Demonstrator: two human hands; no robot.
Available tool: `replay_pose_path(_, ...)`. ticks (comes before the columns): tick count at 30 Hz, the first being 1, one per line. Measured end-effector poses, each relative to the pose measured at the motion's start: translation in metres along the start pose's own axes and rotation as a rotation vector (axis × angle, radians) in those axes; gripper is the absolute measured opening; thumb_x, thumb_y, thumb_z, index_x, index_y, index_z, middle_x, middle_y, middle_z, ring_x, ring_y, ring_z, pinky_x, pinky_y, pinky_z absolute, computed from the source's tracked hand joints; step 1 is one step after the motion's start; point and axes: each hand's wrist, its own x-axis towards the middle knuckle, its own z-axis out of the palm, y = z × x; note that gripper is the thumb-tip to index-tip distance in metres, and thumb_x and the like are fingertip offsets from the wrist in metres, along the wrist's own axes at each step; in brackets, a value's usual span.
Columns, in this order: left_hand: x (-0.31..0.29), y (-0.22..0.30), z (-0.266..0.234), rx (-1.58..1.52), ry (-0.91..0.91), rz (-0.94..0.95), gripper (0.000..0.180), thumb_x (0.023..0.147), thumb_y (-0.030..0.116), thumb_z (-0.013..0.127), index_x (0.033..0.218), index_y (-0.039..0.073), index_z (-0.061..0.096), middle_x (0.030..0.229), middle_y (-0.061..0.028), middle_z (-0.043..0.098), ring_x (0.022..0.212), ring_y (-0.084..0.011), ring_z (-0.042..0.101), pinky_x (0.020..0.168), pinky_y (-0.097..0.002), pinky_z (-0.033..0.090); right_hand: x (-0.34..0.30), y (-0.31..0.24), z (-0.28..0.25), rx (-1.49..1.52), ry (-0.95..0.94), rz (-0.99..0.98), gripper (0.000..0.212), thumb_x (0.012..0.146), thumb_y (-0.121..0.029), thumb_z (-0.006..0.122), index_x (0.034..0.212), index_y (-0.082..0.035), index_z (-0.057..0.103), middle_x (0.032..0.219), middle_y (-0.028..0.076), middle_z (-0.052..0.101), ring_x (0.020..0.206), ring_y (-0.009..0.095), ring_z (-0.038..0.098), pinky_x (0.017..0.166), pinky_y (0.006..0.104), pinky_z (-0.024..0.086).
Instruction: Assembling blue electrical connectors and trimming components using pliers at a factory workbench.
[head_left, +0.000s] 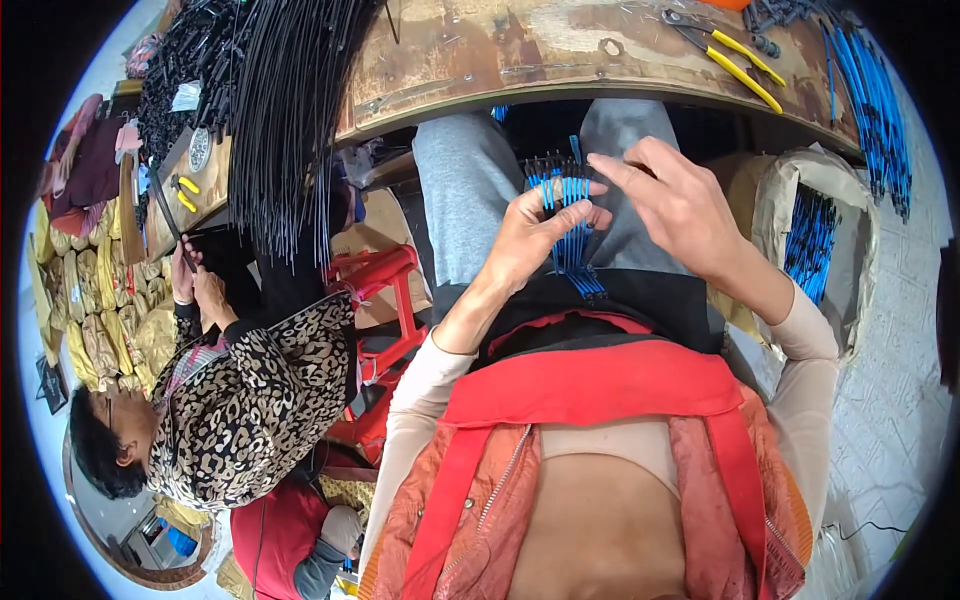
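Note:
My left hand (537, 232) is closed around a bundle of thin blue rods with black ends (577, 250), held above my lap. The rods fan out at the top, where their black tips stand in a row, and gather lower down. One blue piece (575, 147) rises above the other tips. Close to the top right of the bundle is my right hand (680, 205), its fingers bent and the foremost fingertips beside the tips. Whatever those fingertips may hold is too small to make out.
Yellow-handled pliers (740, 72) lie on the worn wooden table (480, 50) ahead. Blue rods (870, 110) hang over its right end; long black rods (290, 120) hang at left. A lined sack (860, 215) holds more blue rods. A co-worker (250, 400) sits left, beside a red stool (400, 300).

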Motion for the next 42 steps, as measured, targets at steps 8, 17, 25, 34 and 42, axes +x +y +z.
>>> replay_pose_path(8,-0.006,0.003,-0.001,-0.016,-0.031,-0.008,0.025,0.097,0.013,0.060,0.120,0.004,0.064,0.096,-0.0109,0.072,0.092,-0.0150,0.067,0.082,-0.0268,0.053,0.003,0.002,-0.002,-0.074,0.093,-0.165,0.038,0.070,0.003,0.068,0.107,-0.006,0.070,0.086,0.008,0.058,0.075,0.026,0.058,0.061,0.0346,0.048)
replay_pose_path(17,-0.009,0.006,0.000,0.003,-0.055,0.030,0.025,0.097,0.012,0.059,0.120,0.003,0.063,0.097,-0.0107,0.071,0.093,-0.0165,0.068,0.083,-0.0284,0.054,-0.005,-0.009,0.008,0.069,0.144,0.029,0.023,0.082,0.001,0.067,0.104,-0.004,0.070,0.088,0.009,0.061,0.078,0.022,0.062,0.065,0.0299,0.049)
replay_pose_path(25,-0.009,0.005,0.005,-0.006,-0.064,0.019,0.026,0.097,0.011,0.060,0.120,0.002,0.062,0.098,-0.0108,0.071,0.092,-0.0174,0.068,0.083,-0.0302,0.054,-0.013,-0.012,0.010,0.037,0.207,0.023,0.029,0.082,0.004,0.067,0.109,-0.005,0.069,0.093,0.011,0.060,0.080,0.023,0.062,0.067,0.0307,0.050)
replay_pose_path(34,-0.016,0.004,0.018,-0.001,-0.068,0.052,0.027,0.096,0.013,0.061,0.121,0.003,0.062,0.097,-0.0103,0.071,0.092,-0.0168,0.067,0.083,-0.0303,0.054,-0.025,-0.018,0.005,0.131,0.178,0.021,0.042,0.076,0.008,0.065,0.116,-0.004,0.067,0.096,0.012,0.059,0.080,0.028,0.060,0.068,0.0331,0.050)
replay_pose_path(42,-0.039,0.003,0.038,0.021,-0.077,0.040,0.027,0.096,0.012,0.061,0.121,0.002,0.062,0.097,-0.0101,0.071,0.092,-0.0164,0.067,0.083,-0.0297,0.055,-0.040,-0.037,-0.021,-0.155,0.178,-0.206,0.047,0.070,0.009,0.065,0.115,-0.004,0.068,0.096,0.012,0.057,0.081,0.027,0.059,0.069,0.0349,0.050)
